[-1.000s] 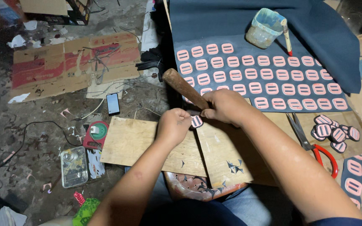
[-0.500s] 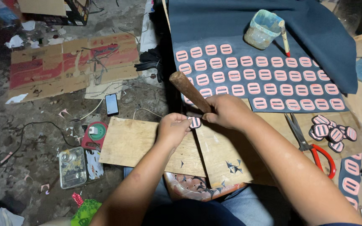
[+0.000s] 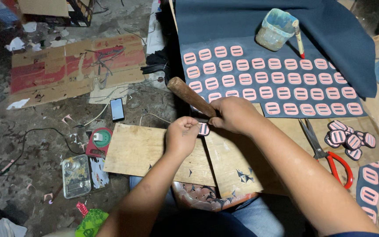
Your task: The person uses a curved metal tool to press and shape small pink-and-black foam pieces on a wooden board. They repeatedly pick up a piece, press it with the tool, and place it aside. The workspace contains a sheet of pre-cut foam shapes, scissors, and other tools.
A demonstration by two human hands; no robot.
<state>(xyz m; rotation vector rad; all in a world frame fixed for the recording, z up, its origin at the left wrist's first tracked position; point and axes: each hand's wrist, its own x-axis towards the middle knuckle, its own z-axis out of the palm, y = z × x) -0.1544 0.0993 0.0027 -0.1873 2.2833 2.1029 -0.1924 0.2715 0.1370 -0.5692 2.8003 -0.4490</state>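
Overhead, left hand (image 3: pixel 181 137) pinches a pink slotted piece (image 3: pixel 203 129) on a wooden board (image 3: pixel 145 151); right hand (image 3: pixel 234 115) grips a wooden handle (image 3: pixel 189 95).

Cluttered workshop: scissors (image 3: pixel 330 153), cardboard scraps (image 3: pixel 73 70)

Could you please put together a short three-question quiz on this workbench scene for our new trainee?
1. True or false: the right hand grips a wooden handle.
2. What does the left hand pinch? A) scissors B) a small pink patch C) a phone
3. Fill in: the rows of pink patches lie on a dark ____ sheet.

Key: 1 true. 2 B, the patch sits between the two hands over the board; the scissors lie untouched to the right, and the phone is on the floor. 3 blue.
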